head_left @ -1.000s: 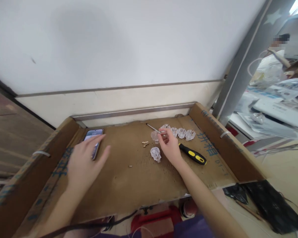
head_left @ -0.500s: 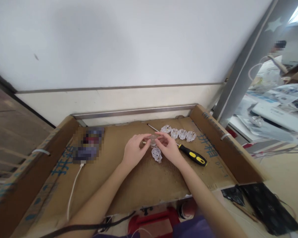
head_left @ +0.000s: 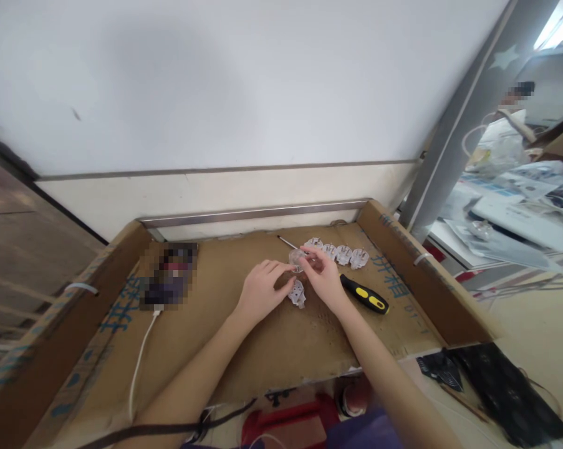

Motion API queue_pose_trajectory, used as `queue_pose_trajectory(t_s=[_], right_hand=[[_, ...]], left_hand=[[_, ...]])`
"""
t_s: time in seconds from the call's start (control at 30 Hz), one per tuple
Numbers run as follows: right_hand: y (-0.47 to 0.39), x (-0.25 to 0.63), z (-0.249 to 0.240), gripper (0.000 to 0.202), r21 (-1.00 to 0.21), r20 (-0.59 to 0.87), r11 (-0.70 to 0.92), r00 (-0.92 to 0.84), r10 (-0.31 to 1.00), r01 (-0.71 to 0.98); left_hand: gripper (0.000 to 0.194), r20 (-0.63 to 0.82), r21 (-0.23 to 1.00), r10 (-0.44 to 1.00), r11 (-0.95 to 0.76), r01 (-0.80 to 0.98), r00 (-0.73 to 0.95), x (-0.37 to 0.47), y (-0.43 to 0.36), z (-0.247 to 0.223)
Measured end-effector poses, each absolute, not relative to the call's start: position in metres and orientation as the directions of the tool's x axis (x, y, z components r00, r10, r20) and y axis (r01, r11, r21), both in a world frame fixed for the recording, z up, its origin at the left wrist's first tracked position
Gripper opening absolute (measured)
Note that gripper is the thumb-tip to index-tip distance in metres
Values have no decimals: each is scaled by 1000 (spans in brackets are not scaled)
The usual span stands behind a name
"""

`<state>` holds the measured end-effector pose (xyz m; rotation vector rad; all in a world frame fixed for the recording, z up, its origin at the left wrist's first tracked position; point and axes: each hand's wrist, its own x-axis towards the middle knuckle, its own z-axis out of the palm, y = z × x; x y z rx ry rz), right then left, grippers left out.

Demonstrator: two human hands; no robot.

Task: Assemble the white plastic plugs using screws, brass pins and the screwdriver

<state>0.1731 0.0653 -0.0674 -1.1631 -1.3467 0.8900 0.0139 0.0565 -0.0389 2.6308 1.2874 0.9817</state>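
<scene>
A clear plastic plug part (head_left: pixel 296 257) is held up off the cardboard by my right hand (head_left: pixel 324 277), its thumb and fingers closed on the right side. My left hand (head_left: pixel 265 288) is at the lower left of that part. Its index fingertip reaches the part's lower edge, and the thumb is spread away below. Under both hands lies a pale plug piece with round holes (head_left: pixel 297 293), close to the left thumb. Several clear plug halves with metal pins (head_left: pixel 343 254) sit in a row just beyond my right hand. A yellow-and-black screwdriver (head_left: pixel 365 294) lies partly behind that hand.
Cardboard walls (head_left: pixel 431 280) edge the work surface. A pixelated object (head_left: pixel 169 277) with a white cable (head_left: pixel 142 355) lies at the left. A white panel (head_left: pixel 216 93) rises behind. A red stool (head_left: pixel 288 421) stands below. Another person is far off at the right.
My right hand has turned the clear plug part, which now sits slightly higher and to the right. My left thumb has come away from it and dropped lower.
</scene>
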Motion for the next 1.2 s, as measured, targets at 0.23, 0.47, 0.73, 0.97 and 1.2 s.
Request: queue_pose_trajectory(t_s=[0.23,0.47,0.73,0.97,1.2], right_hand=[[61,173,-62,33,-938,287,255,112,951,233],[59,177,-59,29,-890,351,258,204,914,376],[59,176,-61,31,-863,366,264,172,915,431],[60,174,-61,31,-857,364,265,155,918,442],[59,174,-60,31,-845,352,249,142,925,473]], left_hand=[[17,528,289,701,-678,676,478,15,56,-39],[10,335,302,692,-721,623,639,23,47,-38],[11,341,276,720,-691,668,604,21,50,-41],[15,401,275,746,-652,707,532,24,47,-38],[23,383,507,903,-382,772,195,2,62,-31]])
